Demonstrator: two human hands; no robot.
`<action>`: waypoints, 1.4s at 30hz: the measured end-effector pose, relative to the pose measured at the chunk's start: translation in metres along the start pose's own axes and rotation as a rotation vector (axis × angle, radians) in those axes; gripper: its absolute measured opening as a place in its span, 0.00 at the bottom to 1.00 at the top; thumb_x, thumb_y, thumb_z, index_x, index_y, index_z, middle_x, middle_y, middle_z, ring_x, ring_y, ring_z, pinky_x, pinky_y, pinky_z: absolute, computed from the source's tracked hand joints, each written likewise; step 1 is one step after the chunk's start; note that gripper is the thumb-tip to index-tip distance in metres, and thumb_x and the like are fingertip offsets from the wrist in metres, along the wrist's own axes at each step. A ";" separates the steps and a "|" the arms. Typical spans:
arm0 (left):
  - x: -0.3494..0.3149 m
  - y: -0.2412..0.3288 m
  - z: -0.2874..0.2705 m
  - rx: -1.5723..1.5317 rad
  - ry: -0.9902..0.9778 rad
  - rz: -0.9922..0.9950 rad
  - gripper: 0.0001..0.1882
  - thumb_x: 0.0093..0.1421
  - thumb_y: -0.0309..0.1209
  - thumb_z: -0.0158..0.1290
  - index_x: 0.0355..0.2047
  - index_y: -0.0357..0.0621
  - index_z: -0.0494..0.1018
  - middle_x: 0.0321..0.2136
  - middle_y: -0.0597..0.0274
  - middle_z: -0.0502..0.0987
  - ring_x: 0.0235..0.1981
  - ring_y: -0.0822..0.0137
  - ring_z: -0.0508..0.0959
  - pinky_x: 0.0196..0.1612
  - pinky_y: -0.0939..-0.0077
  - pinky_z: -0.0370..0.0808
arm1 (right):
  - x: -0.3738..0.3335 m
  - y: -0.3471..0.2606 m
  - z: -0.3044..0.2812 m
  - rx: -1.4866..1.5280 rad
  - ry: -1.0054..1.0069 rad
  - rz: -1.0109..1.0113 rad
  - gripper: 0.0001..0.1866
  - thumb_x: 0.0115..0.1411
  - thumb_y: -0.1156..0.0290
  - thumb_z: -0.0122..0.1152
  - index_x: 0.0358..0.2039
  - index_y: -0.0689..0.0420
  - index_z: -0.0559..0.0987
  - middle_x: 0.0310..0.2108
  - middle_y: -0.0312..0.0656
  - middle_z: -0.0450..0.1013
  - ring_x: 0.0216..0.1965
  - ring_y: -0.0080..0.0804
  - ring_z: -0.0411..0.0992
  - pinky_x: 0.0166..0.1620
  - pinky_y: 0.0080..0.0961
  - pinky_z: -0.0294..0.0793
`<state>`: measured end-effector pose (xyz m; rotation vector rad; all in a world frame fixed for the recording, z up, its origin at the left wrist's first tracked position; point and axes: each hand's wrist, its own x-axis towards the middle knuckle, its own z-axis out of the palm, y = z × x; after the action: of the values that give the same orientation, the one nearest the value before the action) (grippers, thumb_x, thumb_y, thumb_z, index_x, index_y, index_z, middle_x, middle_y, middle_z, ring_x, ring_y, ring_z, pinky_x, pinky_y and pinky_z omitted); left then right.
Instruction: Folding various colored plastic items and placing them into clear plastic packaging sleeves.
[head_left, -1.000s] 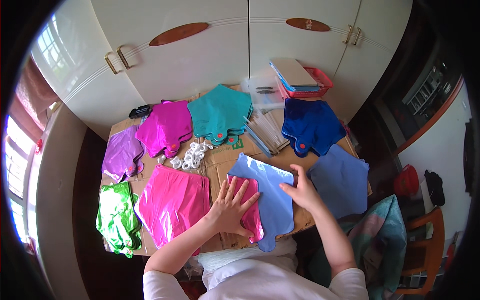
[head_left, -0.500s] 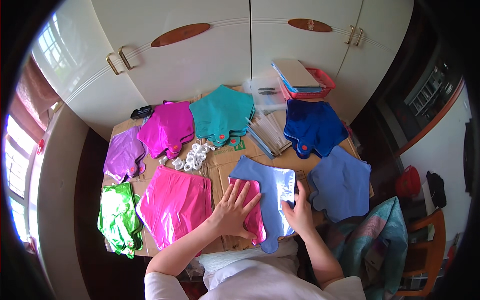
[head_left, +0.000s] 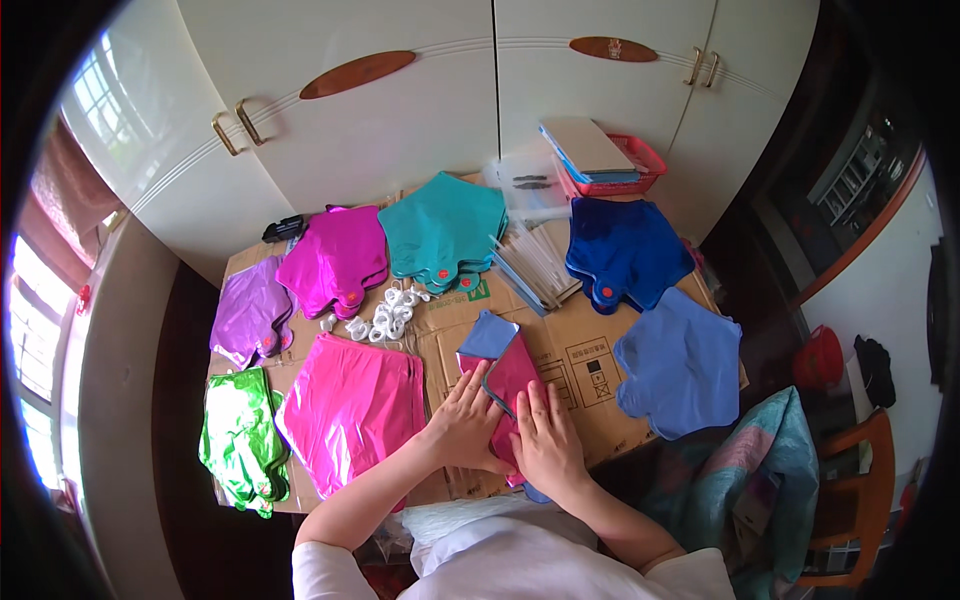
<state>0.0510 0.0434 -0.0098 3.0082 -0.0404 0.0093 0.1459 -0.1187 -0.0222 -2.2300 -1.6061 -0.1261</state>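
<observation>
A foil balloon piece (head_left: pixel 515 365), blue on one face and pink on the other, lies folded on the cardboard before me. Its pink side shows along both folded flaps, and a blue corner (head_left: pixel 487 335) sticks out at the top. My left hand (head_left: pixel 460 425) rests flat on the left flap with fingers spread. On the right flap my right hand (head_left: pixel 548 445) presses with its fingers stretched out. Neither hand grips anything. Left of them lies a stack of pink foil balloons (head_left: pixel 350 415); to the right are light blue ones (head_left: pixel 680 365).
More flat foil balloons lie around: green (head_left: pixel 238 430), lilac (head_left: pixel 250 310), magenta (head_left: pixel 335 255), teal (head_left: pixel 445 225) and dark blue (head_left: pixel 625 250). White rings (head_left: pixel 392 315), pale strips (head_left: pixel 540 265) and a red basket (head_left: pixel 645 165) sit farther back. A chair (head_left: pixel 855 490) stands at the right.
My right hand has moved left, folding the balloon's right side over so its pink face now shows. The left hand stays on the left flap.
</observation>
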 end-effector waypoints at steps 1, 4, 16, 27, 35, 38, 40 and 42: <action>0.000 -0.002 -0.001 -0.022 -0.024 0.001 0.56 0.41 0.70 0.53 0.54 0.29 0.64 0.57 0.31 0.60 0.65 0.35 0.49 0.66 0.49 0.49 | -0.001 0.001 0.004 -0.036 0.011 -0.011 0.29 0.58 0.66 0.54 0.58 0.69 0.64 0.60 0.60 0.57 0.62 0.63 0.54 0.62 0.47 0.58; 0.002 -0.018 0.002 -0.168 0.071 0.003 0.41 0.46 0.58 0.58 0.45 0.29 0.70 0.52 0.32 0.65 0.61 0.38 0.58 0.62 0.53 0.58 | -0.002 0.002 0.010 -0.107 0.032 -0.039 0.26 0.58 0.67 0.54 0.54 0.69 0.68 0.59 0.59 0.60 0.62 0.62 0.54 0.62 0.46 0.58; 0.033 -0.053 -0.006 -0.617 0.138 -0.480 0.08 0.46 0.31 0.60 0.24 0.38 0.78 0.31 0.51 0.74 0.30 0.56 0.78 0.36 0.68 0.75 | -0.001 -0.001 0.005 -0.044 0.026 -0.023 0.21 0.58 0.69 0.51 0.51 0.63 0.73 0.58 0.51 0.64 0.63 0.48 0.56 0.62 0.45 0.58; 0.031 -0.060 -0.003 -0.638 0.121 -0.369 0.07 0.43 0.29 0.60 0.21 0.39 0.76 0.27 0.53 0.73 0.35 0.59 0.75 0.38 0.69 0.74 | -0.006 0.009 0.003 0.055 -0.023 -0.087 0.21 0.57 0.72 0.50 0.52 0.61 0.72 0.56 0.48 0.67 0.62 0.43 0.60 0.64 0.42 0.55; 0.030 -0.058 -0.007 -0.651 0.148 -0.340 0.05 0.40 0.26 0.58 0.19 0.40 0.74 0.23 0.57 0.73 0.34 0.59 0.74 0.37 0.68 0.74 | -0.006 0.008 0.003 0.050 -0.027 -0.112 0.22 0.57 0.72 0.49 0.53 0.61 0.72 0.56 0.49 0.67 0.61 0.44 0.61 0.64 0.42 0.54; 0.031 -0.056 -0.009 -0.657 0.144 -0.342 0.05 0.40 0.26 0.58 0.19 0.40 0.74 0.23 0.57 0.73 0.35 0.59 0.74 0.37 0.68 0.74 | -0.006 0.009 0.005 0.046 -0.028 -0.122 0.22 0.57 0.72 0.48 0.53 0.62 0.72 0.55 0.50 0.67 0.61 0.44 0.61 0.65 0.41 0.54; 0.031 -0.055 -0.009 -0.658 0.141 -0.350 0.05 0.39 0.26 0.58 0.19 0.41 0.74 0.23 0.57 0.73 0.35 0.59 0.74 0.37 0.68 0.74 | -0.006 0.009 0.006 0.049 -0.025 -0.131 0.22 0.57 0.72 0.48 0.52 0.62 0.72 0.55 0.50 0.67 0.61 0.44 0.61 0.65 0.41 0.54; 0.031 -0.056 -0.009 -0.647 0.143 -0.347 0.05 0.39 0.26 0.58 0.18 0.41 0.74 0.23 0.57 0.73 0.35 0.59 0.74 0.38 0.68 0.74 | -0.006 0.009 0.006 0.055 -0.018 -0.139 0.22 0.57 0.72 0.48 0.52 0.63 0.72 0.55 0.50 0.68 0.61 0.45 0.61 0.65 0.41 0.54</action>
<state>0.0831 0.0990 -0.0082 2.3251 0.4094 0.1456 0.1516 -0.1242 -0.0316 -2.0841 -1.7529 -0.0988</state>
